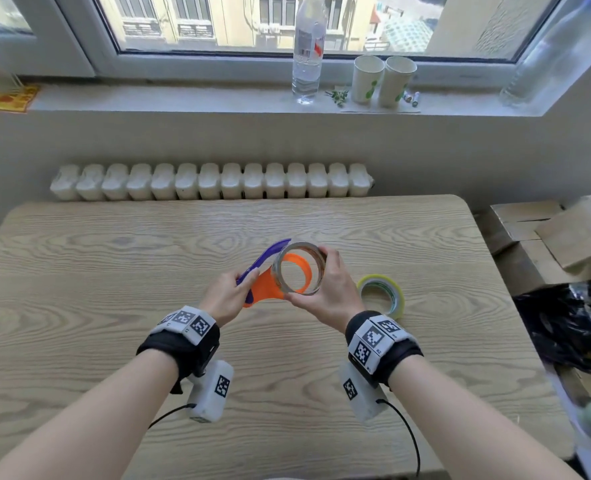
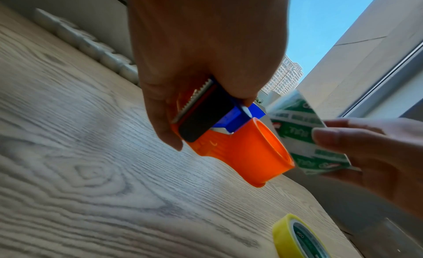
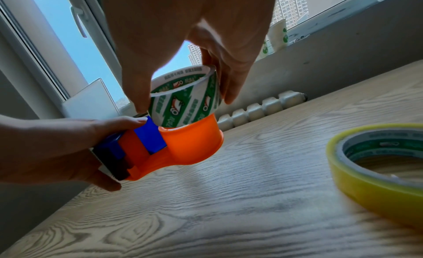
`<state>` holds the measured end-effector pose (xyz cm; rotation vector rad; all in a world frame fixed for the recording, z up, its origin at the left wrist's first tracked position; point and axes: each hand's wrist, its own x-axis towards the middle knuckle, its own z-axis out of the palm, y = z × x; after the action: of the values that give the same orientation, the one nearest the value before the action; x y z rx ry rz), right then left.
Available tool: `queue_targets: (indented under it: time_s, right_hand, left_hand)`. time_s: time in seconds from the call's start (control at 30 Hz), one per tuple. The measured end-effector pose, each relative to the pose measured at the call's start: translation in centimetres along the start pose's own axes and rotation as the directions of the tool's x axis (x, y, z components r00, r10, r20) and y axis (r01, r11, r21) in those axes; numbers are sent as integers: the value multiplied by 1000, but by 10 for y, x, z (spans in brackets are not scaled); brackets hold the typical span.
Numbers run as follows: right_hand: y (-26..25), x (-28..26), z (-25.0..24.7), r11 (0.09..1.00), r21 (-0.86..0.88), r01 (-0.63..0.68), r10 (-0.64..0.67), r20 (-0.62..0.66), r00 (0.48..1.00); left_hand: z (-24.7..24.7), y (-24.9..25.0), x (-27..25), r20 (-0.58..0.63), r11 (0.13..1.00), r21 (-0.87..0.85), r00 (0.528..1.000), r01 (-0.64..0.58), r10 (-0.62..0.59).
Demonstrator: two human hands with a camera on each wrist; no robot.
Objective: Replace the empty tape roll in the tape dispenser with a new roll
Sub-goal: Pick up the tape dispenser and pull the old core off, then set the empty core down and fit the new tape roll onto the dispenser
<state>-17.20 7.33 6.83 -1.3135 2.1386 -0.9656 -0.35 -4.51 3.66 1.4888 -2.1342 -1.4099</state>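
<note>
My left hand (image 1: 230, 294) grips the orange and blue tape dispenser (image 1: 270, 284) by its blade end, above the middle of the table. The serrated blade (image 2: 194, 99) sits under my left fingers. My right hand (image 1: 328, 289) pinches the empty tape core (image 1: 299, 268), a thin ring printed green and white (image 3: 185, 99). The core is just off the end of the dispenser's orange hub (image 3: 194, 142), clear of it in the left wrist view (image 2: 306, 135). A new yellow tape roll (image 1: 382, 294) lies flat on the table, right of my right hand.
The wooden table (image 1: 114, 271) stretches bare to the left and front. A radiator (image 1: 211, 181) runs behind it. On the windowsill stand a water bottle (image 1: 308, 50) and two paper cups (image 1: 384, 79). Cardboard boxes (image 1: 557, 233) and a black bag (image 1: 571, 317) sit at the right.
</note>
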Motion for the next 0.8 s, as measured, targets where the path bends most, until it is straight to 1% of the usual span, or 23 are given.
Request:
queue_targets:
  time_s: [0.13, 0.27, 0.33, 0.47, 0.53, 0.67, 0.73, 0.8]
  right_hand:
    - [18, -10, 0, 996, 9, -94, 94, -31, 995]
    - [46, -23, 5, 972, 19, -236, 236, -18, 972]
    - [57, -28, 10, 958, 37, -286, 287, -20, 958]
    - [74, -39, 22, 940, 42, -338, 339, -24, 940]
    - [83, -45, 27, 932, 30, -361, 361, 1, 932]
    - [98, -53, 37, 924, -54, -379, 383, 107, 918]
    - [103, -56, 41, 920, -79, -384, 391, 138, 910]
    - [105, -57, 43, 915, -100, -391, 402, 156, 902]
  left_hand:
    - [2, -14, -1, -2, 998, -43, 999, 37, -37]
    - [4, -27, -3, 12, 996, -27, 997, 80, -80]
    - [6, -34, -5, 25, 996, 0, 995, 95, -95]
    - [9, -45, -7, 12, 993, 27, 993, 118, -118]
    - [10, -48, -8, -3, 990, 38, 991, 133, -133]
    - [10, -58, -5, -19, 987, -35, 987, 157, -158]
    - [11, -61, -5, -13, 983, -94, 987, 159, -161]
    - [11, -58, -7, -10, 983, -113, 989, 147, -149]
